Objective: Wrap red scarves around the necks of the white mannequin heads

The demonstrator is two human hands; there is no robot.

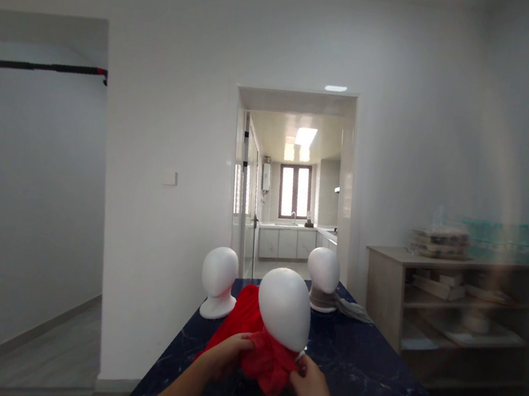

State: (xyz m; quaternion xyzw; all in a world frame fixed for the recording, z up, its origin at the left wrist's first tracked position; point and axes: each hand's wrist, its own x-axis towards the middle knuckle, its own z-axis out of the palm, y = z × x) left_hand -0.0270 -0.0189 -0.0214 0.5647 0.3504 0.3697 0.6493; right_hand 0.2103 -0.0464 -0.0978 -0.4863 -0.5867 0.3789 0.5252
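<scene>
A white foam mannequin head (284, 306) stands on the dark marbled table (365, 384) right in front of me. A red cloth (253, 341) lies draped around its neck and trails back over the table. My left hand (225, 354) grips a bunch of the cloth at the left of the neck. At the right of the neck, my right hand (311, 385) pinches the cloth's other end. Both hands are closed on the fabric.
Two more white mannequin heads stand farther back: one at the left (218, 281), one at the right (323, 279) with a grey cloth beside it. A wooden shelf unit (453, 311) stands right of the table. A doorway (291, 189) opens onto a kitchen.
</scene>
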